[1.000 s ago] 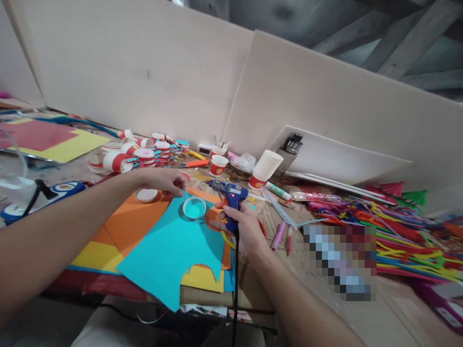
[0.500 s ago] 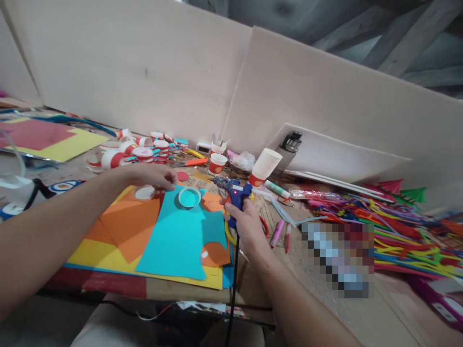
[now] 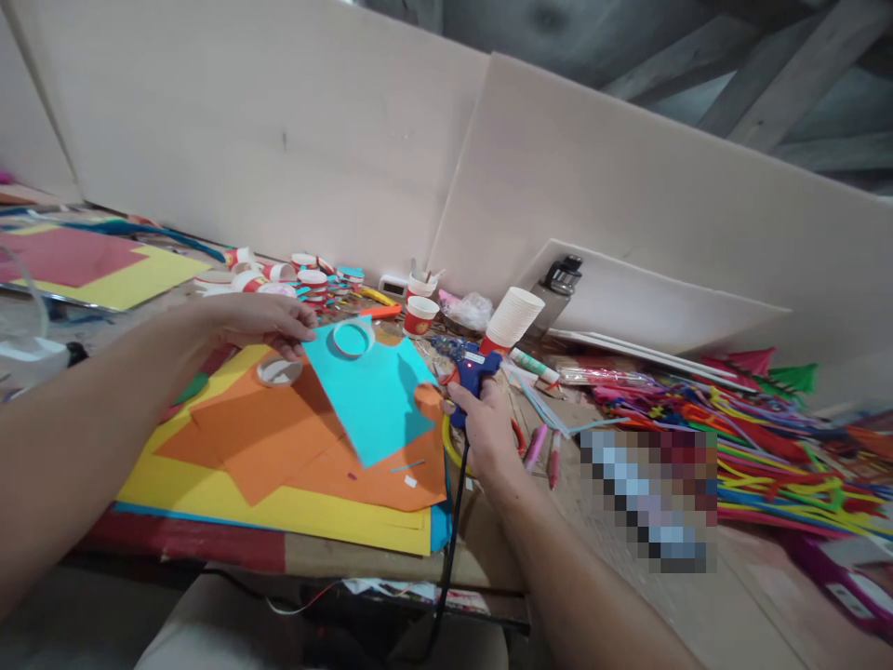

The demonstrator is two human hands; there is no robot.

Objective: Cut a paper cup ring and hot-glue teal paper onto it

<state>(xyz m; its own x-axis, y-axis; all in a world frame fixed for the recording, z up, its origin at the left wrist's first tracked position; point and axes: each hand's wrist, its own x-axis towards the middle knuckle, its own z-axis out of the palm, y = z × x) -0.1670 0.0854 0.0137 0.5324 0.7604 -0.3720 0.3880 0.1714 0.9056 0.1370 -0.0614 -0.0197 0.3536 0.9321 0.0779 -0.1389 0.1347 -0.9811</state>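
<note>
My left hand pinches the upper left corner of a turquoise paper sheet, which is lifted at a tilt. A white ring, like a cut paper cup rim, sits near the sheet's upper edge. My right hand is wrapped round the handle of a blue hot glue gun; its nozzle points left and a small red light glows. Below the raised sheet lie orange paper pieces over yellow paper. A second white ring rests on the orange paper.
Behind are a red and white paper cup, stacked cups and a dark-capped bottle. Several cut cups stand at back left. Colourful pipe cleaners cover the right. Markers lie beside my right hand.
My left hand has raised the turquoise sheet and shifted left and up, uncovering more orange paper and small scraps. The ring moved with the sheet. The glue gun shifted slightly right.
</note>
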